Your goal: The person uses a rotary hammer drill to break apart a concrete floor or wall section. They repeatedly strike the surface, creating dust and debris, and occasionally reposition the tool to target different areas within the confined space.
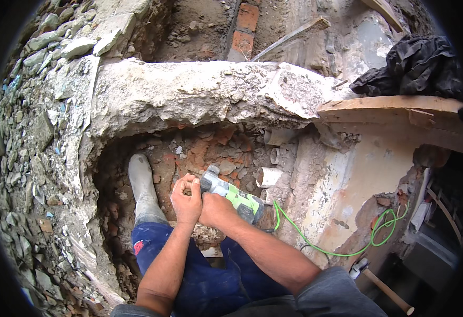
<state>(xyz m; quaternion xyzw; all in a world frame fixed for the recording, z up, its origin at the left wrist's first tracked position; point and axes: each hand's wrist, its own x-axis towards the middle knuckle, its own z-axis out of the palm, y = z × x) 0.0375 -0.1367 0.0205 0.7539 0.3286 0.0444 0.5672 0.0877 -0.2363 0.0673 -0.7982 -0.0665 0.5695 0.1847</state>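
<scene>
A green-and-grey corded power tool (235,196) lies slantwise before me, its nose to the upper left. My right hand (217,210) is closed around its near side, and the hand covers the grip. At the nose, my left hand (186,200) has thumb and fingers curled together against the tool; what sits between the fingertips is hidden. A bright green cable (306,239) lies to the right of the tool. Beneath the hands is a dug-out pit with broken brick and rubble (215,146) on its floor. My rubber boot (142,186) stands in it at the left.
A rough, broken concrete edge (191,89) arches over the pit. Several white pipe ends (269,177) protrude on the right. Stone rubble (33,158) covers the left side. A wooden plank (390,104) bears dark cloth (414,65). A wooden-handled hammer (388,291) lies lower right.
</scene>
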